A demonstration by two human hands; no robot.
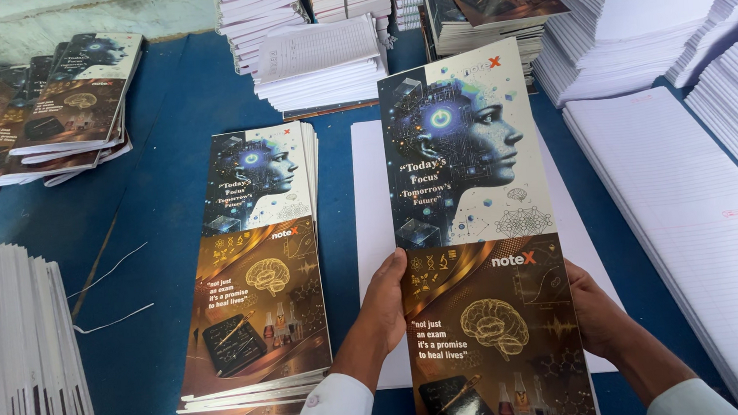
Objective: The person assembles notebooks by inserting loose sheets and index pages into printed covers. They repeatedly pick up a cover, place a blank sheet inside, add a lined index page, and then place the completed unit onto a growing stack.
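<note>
A tall printed cover sheet point(477, 225), showing a circuit-patterned head above and a brain drawing on brown below, is held upright between both hands. My left hand point(384, 308) grips its left edge. My right hand point(599, 312) grips its right edge, mostly behind the sheet. Under the sheet a white paper block point(368, 199) lies on the blue table point(163, 190). To the left sits a stack of the same printed covers point(254, 271).
Stacks of ruled white paper point(681, 216) fill the right side and the back point(321, 60). More printed covers lie fanned at the far left point(49, 111). A row of paper edges point(17, 354) stands at the near left. Thin white threads point(110, 297) lie on the table.
</note>
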